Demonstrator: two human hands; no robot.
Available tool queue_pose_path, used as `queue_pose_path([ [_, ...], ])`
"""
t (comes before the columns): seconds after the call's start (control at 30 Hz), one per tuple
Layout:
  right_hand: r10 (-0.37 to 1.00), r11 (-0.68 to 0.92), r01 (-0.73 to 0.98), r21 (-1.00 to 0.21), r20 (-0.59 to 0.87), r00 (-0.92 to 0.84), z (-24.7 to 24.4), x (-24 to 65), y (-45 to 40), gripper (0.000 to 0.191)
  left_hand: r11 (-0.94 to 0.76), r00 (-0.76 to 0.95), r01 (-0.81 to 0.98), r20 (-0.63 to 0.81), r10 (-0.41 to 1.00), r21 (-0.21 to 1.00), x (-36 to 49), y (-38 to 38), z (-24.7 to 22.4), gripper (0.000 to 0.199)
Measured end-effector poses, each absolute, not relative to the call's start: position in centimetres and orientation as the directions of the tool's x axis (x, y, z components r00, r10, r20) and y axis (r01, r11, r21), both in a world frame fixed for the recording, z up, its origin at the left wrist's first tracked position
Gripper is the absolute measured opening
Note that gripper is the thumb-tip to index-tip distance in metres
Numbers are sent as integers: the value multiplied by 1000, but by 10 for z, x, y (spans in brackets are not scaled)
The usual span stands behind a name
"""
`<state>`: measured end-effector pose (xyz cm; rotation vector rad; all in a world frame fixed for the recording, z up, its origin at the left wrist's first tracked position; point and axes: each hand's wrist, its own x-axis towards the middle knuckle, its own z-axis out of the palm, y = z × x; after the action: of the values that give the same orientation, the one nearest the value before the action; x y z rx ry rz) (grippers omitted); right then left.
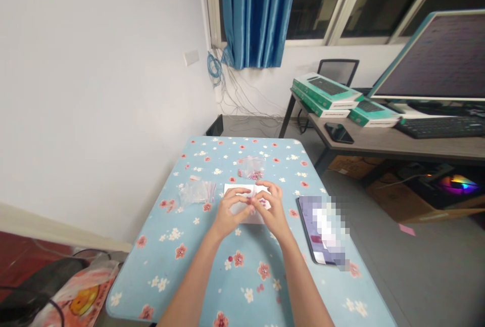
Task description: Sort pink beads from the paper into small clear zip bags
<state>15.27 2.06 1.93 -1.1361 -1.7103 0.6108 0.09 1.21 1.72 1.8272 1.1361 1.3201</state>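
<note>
My left hand and my right hand meet over a white sheet of paper. Thumbs and forefingers of both are pinched together around a small reddish-pink piece, too small and covered to name surely. Several tiny pink pieces lie on the paper beside my right fingers. Just beyond the paper is a clear plastic bag with pink and red bead-like bits at its near edge. Left of my left hand lies another clear zip bag.
The table has a blue flowered cover, with a small red dot-like piece near the front. A tablet lies along the right edge. A wall borders the left; a desk with monitor, keyboard and boxes stands right.
</note>
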Motion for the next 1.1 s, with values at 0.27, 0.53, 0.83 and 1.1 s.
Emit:
queue_pose_path([
  [0.27, 863, 485, 490, -724, 488, -133, 16, 150, 19, 23, -481, 184, 382, 445, 876, 789, 0, 10, 13, 12],
  [0.53, 781, 550, 614, -566, 610, -138, 14, 144, 17, 20, -566, 189, 503, 556, 810, 654, 4, 11, 6, 17],
  [0.83, 773, 539, 626, -564, 627, -100, 21, 133, 7, 19, -462, -72, 671, 670, 739, 581, -12, 18, 3, 15],
  [1.1, 837, 506, 414, -757, 546, -25, 27, 145, 13, 23, -529, 35, 560, 620, 784, 637, -11, 12, 6, 15],
])
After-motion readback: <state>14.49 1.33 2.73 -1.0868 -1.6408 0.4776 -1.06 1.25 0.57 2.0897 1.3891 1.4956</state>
